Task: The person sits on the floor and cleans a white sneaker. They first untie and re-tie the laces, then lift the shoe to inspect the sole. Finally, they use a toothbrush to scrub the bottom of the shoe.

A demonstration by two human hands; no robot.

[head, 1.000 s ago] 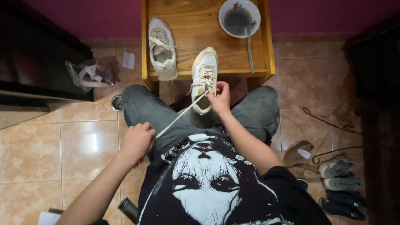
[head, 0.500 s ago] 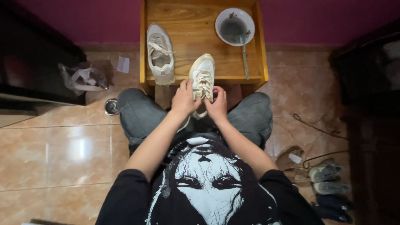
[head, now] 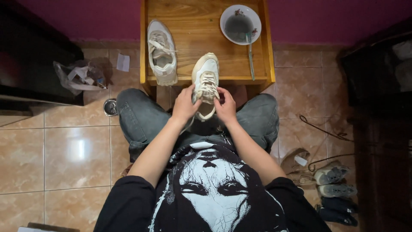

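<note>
Tiled floor [head: 64, 150] is seen beneath a wooden table [head: 189, 25], where a second sneaker [head: 162, 52] rests. At the table's front edge, a cream sneaker [head: 205, 81] is gripped by the left hand [head: 185, 105] and right hand [head: 225, 107], fingers closed on its laces [head: 207, 86]. Balanced so, it could be tipped off by a hard tug.

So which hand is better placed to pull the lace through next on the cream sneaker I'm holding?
Probably the right hand: its fingertips sit on the white laces of the cream sneaker. The left hand grips the shoe's side, steadying it at the wooden table edge.
</note>
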